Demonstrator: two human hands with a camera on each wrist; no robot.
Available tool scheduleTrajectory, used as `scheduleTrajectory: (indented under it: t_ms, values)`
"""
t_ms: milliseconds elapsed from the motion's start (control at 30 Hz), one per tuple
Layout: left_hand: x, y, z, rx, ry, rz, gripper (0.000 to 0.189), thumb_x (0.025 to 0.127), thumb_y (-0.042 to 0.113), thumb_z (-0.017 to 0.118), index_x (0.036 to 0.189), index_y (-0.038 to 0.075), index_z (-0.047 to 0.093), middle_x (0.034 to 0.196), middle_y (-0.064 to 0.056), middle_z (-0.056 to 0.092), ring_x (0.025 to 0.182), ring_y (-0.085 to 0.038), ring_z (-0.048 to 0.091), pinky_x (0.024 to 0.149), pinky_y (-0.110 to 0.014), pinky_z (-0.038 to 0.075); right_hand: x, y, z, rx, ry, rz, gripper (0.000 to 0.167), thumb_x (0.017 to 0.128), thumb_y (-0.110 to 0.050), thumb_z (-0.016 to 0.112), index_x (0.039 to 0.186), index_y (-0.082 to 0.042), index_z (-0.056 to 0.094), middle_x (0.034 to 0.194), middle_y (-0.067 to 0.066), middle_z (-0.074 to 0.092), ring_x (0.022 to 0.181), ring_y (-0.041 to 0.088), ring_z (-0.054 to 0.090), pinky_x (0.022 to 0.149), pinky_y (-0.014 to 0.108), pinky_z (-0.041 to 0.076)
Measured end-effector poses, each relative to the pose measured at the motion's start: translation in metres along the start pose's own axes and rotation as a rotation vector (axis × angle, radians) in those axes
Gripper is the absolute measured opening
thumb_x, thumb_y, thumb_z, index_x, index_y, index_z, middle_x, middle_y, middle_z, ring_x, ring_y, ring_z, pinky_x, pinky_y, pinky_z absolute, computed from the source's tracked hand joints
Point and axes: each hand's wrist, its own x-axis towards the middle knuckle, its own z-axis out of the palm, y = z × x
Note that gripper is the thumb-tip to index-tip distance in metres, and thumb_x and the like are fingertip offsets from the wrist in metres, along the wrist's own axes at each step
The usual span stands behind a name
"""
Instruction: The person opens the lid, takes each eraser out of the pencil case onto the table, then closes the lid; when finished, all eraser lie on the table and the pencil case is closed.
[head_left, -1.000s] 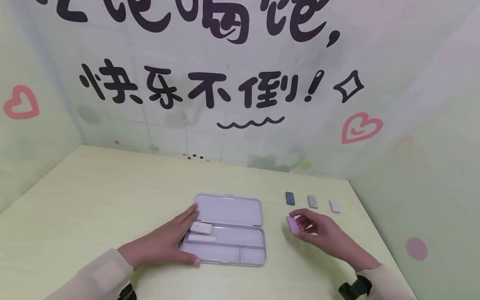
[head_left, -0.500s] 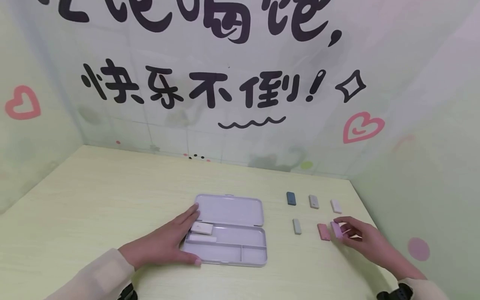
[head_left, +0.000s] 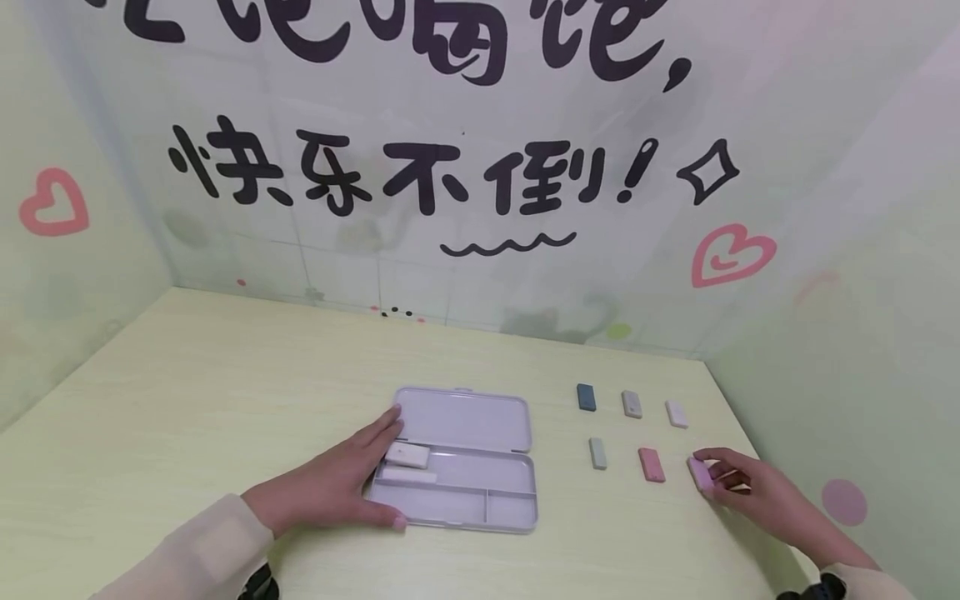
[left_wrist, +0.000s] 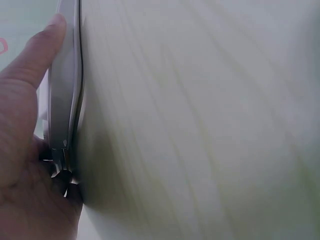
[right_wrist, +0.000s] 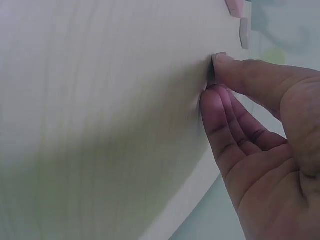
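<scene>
An open lilac pencil case (head_left: 462,419) lies flat with its lid folded back. My left hand (head_left: 333,483) rests against its left end, thumb straight along the front edge. Inside, a white block (head_left: 407,455) and a thin white strip (head_left: 408,475) sit at the left of the rear compartment. At the right, my right hand (head_left: 757,490) pinches a small purple eraser-like block (head_left: 700,473) between thumb and fingers, close over the table. In the right wrist view the fingertips (right_wrist: 214,107) and thumb largely hide this block.
Similar blocks lie right of the case: blue (head_left: 587,397), grey (head_left: 632,404) and pale pink (head_left: 677,413) behind, pale grey-green (head_left: 597,453) and pink (head_left: 651,465) in front. Printed walls (head_left: 840,400) border the table (head_left: 285,375) at back and sides.
My right hand has carried the purple block rightward, past the pink block, to the right end of the front row. The left hand stays at the case.
</scene>
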Motion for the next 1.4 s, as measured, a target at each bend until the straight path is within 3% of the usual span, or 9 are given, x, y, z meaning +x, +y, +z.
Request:
scheduleTrajectory:
  t_ms: [433, 633, 767, 967, 1133, 1300, 1400]
  values:
    - [-0.001, 0.001, -0.001, 0.008, 0.007, 0.011, 0.129, 0.076, 0.069, 0.083, 0.163, -0.006, 0.024, 0.177, -0.02, 0.012, 0.158, -0.046, 0.028, 0.123, -0.064, 0.034, 0.0, 0.002, 0.001, -0.008, 0.001, -0.018, 0.033, 0.091, 0.002, 0.075, 0.122, 0.007, 0.064, 0.094, 0.0, 0.069, 0.08, -0.011, 0.057, 0.066, 0.019, 0.055]
    - [-0.001, 0.002, -0.002, 0.003, 0.009, 0.009, 0.13, 0.076, 0.07, 0.082, 0.163, -0.006, 0.024, 0.177, -0.02, 0.011, 0.158, -0.046, 0.028, 0.123, -0.064, 0.033, 0.001, 0.0, 0.001, -0.01, -0.011, 0.016, 0.034, 0.092, 0.001, 0.074, 0.125, 0.005, 0.064, 0.096, 0.002, 0.068, 0.08, -0.011, 0.056, 0.066, 0.019, 0.054]
    - [-0.001, 0.001, -0.002, 0.003, 0.008, 0.009, 0.13, 0.076, 0.069, 0.082, 0.163, -0.006, 0.023, 0.177, -0.02, 0.011, 0.159, -0.046, 0.028, 0.123, -0.064, 0.034, 0.0, 0.002, 0.002, 0.002, -0.004, -0.013, 0.036, 0.092, 0.002, 0.074, 0.126, 0.006, 0.062, 0.095, 0.0, 0.068, 0.081, -0.011, 0.056, 0.066, 0.019, 0.053]
    - [-0.001, 0.0, -0.001, 0.005, 0.006, 0.014, 0.13, 0.076, 0.07, 0.082, 0.163, -0.006, 0.023, 0.177, -0.02, 0.011, 0.158, -0.046, 0.028, 0.123, -0.064, 0.034, -0.001, 0.002, -0.002, 0.02, -0.015, -0.014, 0.046, 0.093, -0.002, 0.074, 0.133, 0.012, 0.055, 0.103, 0.01, 0.072, 0.084, -0.013, 0.057, 0.067, 0.019, 0.054]
    - [-0.001, 0.0, -0.001, 0.012, 0.014, 0.017, 0.13, 0.076, 0.07, 0.082, 0.163, -0.007, 0.024, 0.176, -0.021, 0.012, 0.158, -0.046, 0.029, 0.123, -0.064, 0.034, 0.006, -0.016, -0.005, -0.041, 0.015, 0.013, 0.045, 0.098, -0.012, 0.072, 0.136, 0.006, 0.058, 0.113, 0.019, 0.067, 0.088, -0.008, 0.058, 0.067, 0.022, 0.054]
    - [-0.001, -0.001, 0.0, 0.012, 0.017, 0.019, 0.13, 0.076, 0.071, 0.082, 0.163, -0.006, 0.024, 0.176, -0.02, 0.012, 0.158, -0.046, 0.029, 0.123, -0.064, 0.034, 0.022, -0.05, 0.003, -0.15, 0.155, -0.115, 0.041, 0.095, -0.01, 0.075, 0.133, 0.0, 0.064, 0.114, 0.016, 0.065, 0.091, 0.018, 0.065, 0.07, 0.027, 0.058]
    - [-0.001, -0.002, 0.0, 0.006, 0.014, 0.016, 0.13, 0.076, 0.071, 0.082, 0.163, -0.006, 0.024, 0.177, -0.02, 0.012, 0.158, -0.046, 0.028, 0.123, -0.064, 0.034, 0.035, -0.082, 0.008, -0.169, 0.16, -0.194, 0.04, 0.095, -0.01, 0.075, 0.133, -0.003, 0.066, 0.114, 0.01, 0.067, 0.096, 0.029, 0.067, 0.075, 0.032, 0.06]
